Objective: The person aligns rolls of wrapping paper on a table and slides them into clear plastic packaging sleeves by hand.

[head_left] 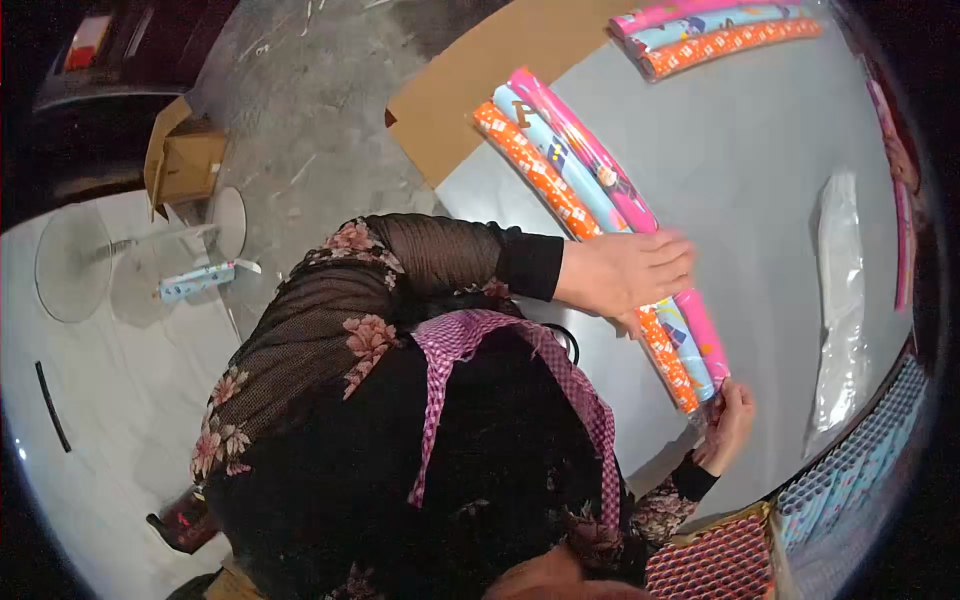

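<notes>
Three patterned rolls, orange, light blue and pink, lie side by side in clear plastic as one bundle (560, 165) on the grey table. Across its middle lies my left hand (622, 272), palm down, with its fingers stretched over the pink roll and slightly blurred. At the bundle's near end, my right hand (728, 425) has its fingers closed at the end of the clear plastic wrapper (700, 412). Part of that wrapper is hidden by the fingers.
Another wrapped bundle (725, 38) lies at the far edge, beside brown cardboard (490, 75). Clear plastic sleeves (838, 310) lie on the right. Many packed rolls (855, 450) stand at lower right. To the left are a spool-like stand (75, 262) and an open carton (190, 165).
</notes>
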### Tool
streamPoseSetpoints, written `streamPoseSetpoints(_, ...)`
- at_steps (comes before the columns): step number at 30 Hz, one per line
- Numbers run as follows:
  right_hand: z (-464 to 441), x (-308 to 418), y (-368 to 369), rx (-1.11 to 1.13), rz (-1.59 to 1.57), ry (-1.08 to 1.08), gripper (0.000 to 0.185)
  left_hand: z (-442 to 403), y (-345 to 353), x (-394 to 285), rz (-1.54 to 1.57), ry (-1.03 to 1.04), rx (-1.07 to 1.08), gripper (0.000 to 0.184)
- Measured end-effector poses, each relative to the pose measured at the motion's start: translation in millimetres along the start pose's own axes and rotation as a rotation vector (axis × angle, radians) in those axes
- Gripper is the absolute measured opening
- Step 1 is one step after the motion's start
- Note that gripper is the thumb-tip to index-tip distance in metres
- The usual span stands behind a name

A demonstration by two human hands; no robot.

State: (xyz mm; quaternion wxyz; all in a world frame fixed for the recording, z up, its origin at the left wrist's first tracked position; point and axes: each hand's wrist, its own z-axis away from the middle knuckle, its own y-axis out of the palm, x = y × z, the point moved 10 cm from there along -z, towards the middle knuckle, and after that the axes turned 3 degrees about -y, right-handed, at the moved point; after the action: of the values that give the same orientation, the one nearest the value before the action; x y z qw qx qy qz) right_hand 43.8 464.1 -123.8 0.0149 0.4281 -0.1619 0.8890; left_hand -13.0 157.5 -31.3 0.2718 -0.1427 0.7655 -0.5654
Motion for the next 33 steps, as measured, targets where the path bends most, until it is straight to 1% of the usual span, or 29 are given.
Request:
streamPoseSetpoints(2, -2, 3, 5, 0.067, -0.005, -0.016, 0.026, 2, -6, -2, 0.002, 0.028, -0.047, 0.097)
streamPoseSetpoints(3, -3, -1, 7, 0.099, -0.071, 0.007, 0.026, 2, -10, -2, 0.021, 0.033, -0.088, 0.092)
streamPoseSetpoints(4, -4, -2, 11, 0.129, -0.134, 0.031, 0.025, 3, -12, -1, 0.016, 0.021, -0.099, 0.092)
streamPoseSetpoints(6, 1, 4, 15, 0.135, -0.129, 0.018, 0.026, 3, -8, -2, -0.022, 0.024, -0.038, 0.095)
streamPoseSetpoints(9, 18, 24, -3, -0.115, 0.22, -0.15, 0.026, 6, -9, -4, -0.085, 0.032, -0.088, 0.091)
streamPoseSetpoints(10, 22, 21, -7, -0.112, 0.232, -0.164, 0.026, 7, -12, -5, -0.122, 0.055, -0.11, 0.091)
streamPoseSetpoints(11, 26, 22, -17, -0.158, 0.338, -0.209, 0.026, 4, -9, -3, -0.074, 0.045, -0.057, 0.091)
streamPoseSetpoints(12, 32, 26, -23, -0.205, 0.441, -0.253, 0.026, 5, -9, -2, -0.077, 0.037, -0.069, 0.091)
streamPoseSetpoints(14, 55, 34, -9, -0.171, 0.51, -0.277, 0.029, 8, -9, -4, -0.085, 0.048, -0.133, 0.091)
streamPoseSetpoints(16, 65, 25, 6, -0.092, 0.522, -0.178, 0.027, 7, -10, -3, -0.057, 0.046, -0.153, 0.091)
streamPoseSetpoints(17, 66, 26, 6, -0.099, 0.529, -0.177, 0.027, 7, -10, -2, -0.024, 0.041, -0.164, 0.091)
streamPoseSetpoints(20, 64, 21, 12, -0.12, 0.405, -0.202, 0.021, 10, -12, -2, 0.001, 0.044, -0.173, 0.092)
streamPoseSetpoints(21, 58, 14, 12, -0.099, 0.306, -0.194, 0.016, 10, -10, -2, -0.002, 0.043, -0.175, 0.092)
streamPoseSetpoints(25, 53, 14, 13, -0.074, 0.232, -0.201, 0.013, 8, -6, -5, -0.064, 0.049, -0.202, 0.09)
streamPoseSetpoints(27, 54, 14, 19, -0.066, 0.127, -0.152, 0.015, 8, -6, -7, -0.062, 0.05, -0.198, 0.089)
streamPoseSetpoints(30, 43, 8, 14, -0.061, 0.172, -0.214, 0.016, 8, -5, -7, -0.024, 0.075, -0.182, 0.089)
streamPoseSetpoints(31, 51, 17, 22, -0.08, 0.129, -0.197, 0.018, 7, 0, -3, 0.047, 0.043, -0.147, 0.088)
streamPoseSetpoints(32, 53, 25, 28, -0.059, 0.161, -0.22, 0.02, 2, 7, -2, 0.128, 0.027, -0.109, 0.087)
streamPoseSetpoints(33, 55, 28, 28, -0.055, 0.193, -0.236, 0.021, 2, -5, 6, 0.404, -0.024, -0.144, 0.083)
